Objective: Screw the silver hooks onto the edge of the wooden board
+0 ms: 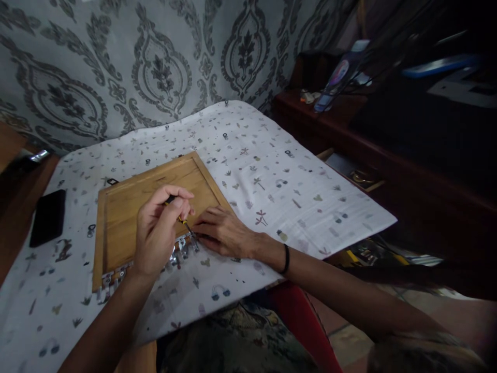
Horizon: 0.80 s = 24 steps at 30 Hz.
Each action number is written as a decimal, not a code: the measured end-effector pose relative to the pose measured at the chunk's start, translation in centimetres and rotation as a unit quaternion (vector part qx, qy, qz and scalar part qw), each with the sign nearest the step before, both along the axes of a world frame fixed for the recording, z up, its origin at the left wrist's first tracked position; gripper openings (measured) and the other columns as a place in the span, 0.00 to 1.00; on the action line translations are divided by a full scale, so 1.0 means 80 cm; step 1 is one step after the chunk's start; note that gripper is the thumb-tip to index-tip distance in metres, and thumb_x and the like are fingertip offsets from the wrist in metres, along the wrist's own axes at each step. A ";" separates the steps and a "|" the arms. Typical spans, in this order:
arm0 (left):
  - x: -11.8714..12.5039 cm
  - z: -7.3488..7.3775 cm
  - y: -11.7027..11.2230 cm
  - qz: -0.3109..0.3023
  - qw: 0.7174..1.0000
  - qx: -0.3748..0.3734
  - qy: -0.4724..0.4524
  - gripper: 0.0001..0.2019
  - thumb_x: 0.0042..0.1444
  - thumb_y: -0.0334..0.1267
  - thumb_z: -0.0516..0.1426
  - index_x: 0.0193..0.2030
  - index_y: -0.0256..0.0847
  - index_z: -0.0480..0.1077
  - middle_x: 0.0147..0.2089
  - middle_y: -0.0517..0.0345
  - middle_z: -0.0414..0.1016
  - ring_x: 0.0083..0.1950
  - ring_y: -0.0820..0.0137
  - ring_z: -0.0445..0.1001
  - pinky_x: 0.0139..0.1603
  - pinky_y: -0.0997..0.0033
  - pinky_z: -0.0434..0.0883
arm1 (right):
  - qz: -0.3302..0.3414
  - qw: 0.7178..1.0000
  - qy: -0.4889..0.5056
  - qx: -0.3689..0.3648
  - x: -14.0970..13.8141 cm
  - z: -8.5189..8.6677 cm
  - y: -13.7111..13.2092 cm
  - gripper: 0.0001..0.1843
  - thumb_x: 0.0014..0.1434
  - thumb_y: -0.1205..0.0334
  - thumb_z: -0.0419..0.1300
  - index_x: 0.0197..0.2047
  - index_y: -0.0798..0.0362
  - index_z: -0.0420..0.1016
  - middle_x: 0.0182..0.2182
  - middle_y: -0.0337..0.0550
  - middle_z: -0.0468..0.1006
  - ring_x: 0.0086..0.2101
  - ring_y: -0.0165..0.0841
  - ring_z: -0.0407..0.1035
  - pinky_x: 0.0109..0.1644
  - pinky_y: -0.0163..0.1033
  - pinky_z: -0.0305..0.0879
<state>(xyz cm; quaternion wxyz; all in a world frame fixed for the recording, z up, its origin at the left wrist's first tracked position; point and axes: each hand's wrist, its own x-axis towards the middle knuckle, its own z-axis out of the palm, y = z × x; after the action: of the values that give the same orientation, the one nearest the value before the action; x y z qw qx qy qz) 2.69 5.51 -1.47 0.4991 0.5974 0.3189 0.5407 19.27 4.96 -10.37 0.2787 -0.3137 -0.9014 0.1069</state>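
My left hand (157, 228) is closed round the black and yellow handle of a small screwdriver (184, 221). Its shaft slants down to the right, with the tip at a shiny metal fitting near the front edge of a framed wooden panel (124, 212). Beside that tip, my right hand (221, 230) rests with bent fingers pressed together at the panel's front right corner; what they pinch is hidden. Several small metal fittings (181, 251) line the panel's front edge, partly covered by my left hand and forearm. The panel lies flat on a patterned white cloth (248, 176).
A black phone (47, 217) lies at the table's left side. To the right stands a dark wooden desk (341, 122) bearing a bottle (337, 75). Below it, an open drawer (349, 171) juts out. Tools (367, 255) lie low beyond the table's right edge. A patterned wall closes off the back.
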 end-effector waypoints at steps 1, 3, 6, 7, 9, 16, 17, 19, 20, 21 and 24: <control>0.000 0.000 0.000 0.003 1.000 0.001 0.005 0.07 0.65 0.33 0.58 0.37 0.43 0.77 0.26 0.63 0.65 0.31 0.71 0.65 0.40 0.67 0.71 | 0.000 1.000 0.001 -0.001 0.000 0.000 0.000 0.10 0.71 0.62 0.60 0.50 0.56 0.78 0.46 0.50 0.80 0.44 0.40 0.68 0.50 0.45 0.62; 0.000 -0.001 0.001 0.005 1.000 0.003 0.011 0.07 0.65 0.34 0.58 0.37 0.43 0.77 0.26 0.62 0.65 0.31 0.71 0.64 0.40 0.66 0.72 | 0.001 1.000 0.003 -0.004 0.000 0.001 0.000 0.09 0.71 0.62 0.60 0.50 0.56 0.78 0.45 0.51 0.80 0.44 0.40 0.68 0.50 0.45 0.62; -0.001 -0.003 0.001 -0.001 1.000 0.005 0.009 0.07 0.66 0.35 0.57 0.38 0.44 0.77 0.26 0.62 0.65 0.31 0.71 0.64 0.40 0.66 0.71 | 0.005 1.000 0.012 -0.005 0.001 0.001 -0.001 0.10 0.71 0.63 0.60 0.51 0.58 0.77 0.45 0.51 0.79 0.45 0.41 0.68 0.51 0.46 0.63; -0.001 -0.003 0.001 0.000 1.000 0.004 0.010 0.07 0.66 0.35 0.57 0.38 0.44 0.77 0.27 0.62 0.65 0.31 0.70 0.65 0.40 0.66 0.71 | 0.008 1.000 0.019 -0.004 0.001 0.001 -0.001 0.10 0.71 0.63 0.60 0.51 0.58 0.77 0.45 0.52 0.80 0.45 0.41 0.69 0.51 0.46 0.64; -0.002 -0.004 0.001 0.004 1.000 0.001 0.020 0.07 0.66 0.35 0.57 0.38 0.44 0.77 0.27 0.62 0.65 0.32 0.70 0.66 0.40 0.66 0.71 | 0.010 0.999 0.035 0.003 0.002 0.000 -0.002 0.10 0.71 0.64 0.58 0.52 0.59 0.77 0.45 0.52 0.80 0.45 0.41 0.69 0.52 0.46 0.65; -0.005 -0.007 0.002 0.004 1.000 0.003 0.030 0.07 0.66 0.36 0.57 0.38 0.44 0.77 0.26 0.61 0.64 0.32 0.69 0.67 0.40 0.65 0.69 | 0.008 0.999 0.024 0.032 0.004 -0.002 -0.005 0.11 0.73 0.64 0.55 0.49 0.55 0.79 0.44 0.51 0.80 0.44 0.40 0.68 0.51 0.46 0.65; -0.005 -0.008 0.002 0.002 1.000 0.003 0.027 0.07 0.67 0.36 0.57 0.38 0.44 0.77 0.26 0.62 0.64 0.32 0.69 0.66 0.39 0.65 0.69 | 0.008 0.999 0.021 0.040 0.004 -0.003 -0.004 0.12 0.73 0.64 0.54 0.50 0.56 0.79 0.44 0.51 0.80 0.44 0.40 0.68 0.50 0.46 0.65; -0.006 -0.008 0.002 -0.001 1.000 0.002 0.024 0.07 0.67 0.35 0.57 0.39 0.44 0.77 0.26 0.62 0.64 0.32 0.69 0.66 0.38 0.66 0.68 | 0.010 0.999 0.010 0.046 0.004 -0.003 -0.004 0.12 0.73 0.65 0.54 0.50 0.56 0.79 0.43 0.51 0.80 0.44 0.40 0.67 0.50 0.46 0.65; -0.006 -0.008 0.002 -0.001 1.000 0.001 0.026 0.07 0.67 0.35 0.57 0.38 0.44 0.76 0.26 0.62 0.64 0.32 0.69 0.66 0.38 0.66 0.68 | 0.010 0.999 0.002 0.047 0.005 -0.003 -0.004 0.12 0.73 0.65 0.55 0.50 0.56 0.79 0.43 0.51 0.80 0.45 0.41 0.67 0.51 0.46 0.65; -0.006 -0.007 0.002 0.002 0.999 0.001 0.032 0.08 0.67 0.36 0.56 0.38 0.44 0.76 0.26 0.62 0.64 0.32 0.69 0.67 0.38 0.66 0.68 | 0.010 0.999 -0.007 0.045 0.005 -0.003 -0.004 0.12 0.72 0.65 0.55 0.50 0.56 0.79 0.44 0.51 0.80 0.45 0.41 0.67 0.51 0.47 0.64; -0.006 -0.006 0.003 0.007 0.999 0.001 0.050 0.08 0.67 0.36 0.56 0.38 0.43 0.76 0.27 0.60 0.65 0.32 0.69 0.66 0.37 0.66 0.67 | 0.004 0.999 -0.027 0.040 0.006 -0.003 -0.005 0.11 0.71 0.66 0.56 0.51 0.55 0.79 0.44 0.52 0.79 0.47 0.42 0.66 0.52 0.47 0.64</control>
<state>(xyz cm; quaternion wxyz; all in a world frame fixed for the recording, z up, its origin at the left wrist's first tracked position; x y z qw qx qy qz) 2.20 5.71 -1.97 0.4783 0.6219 0.3465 0.5142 19.77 4.58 -10.58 0.2663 -0.3015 -0.9133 0.0632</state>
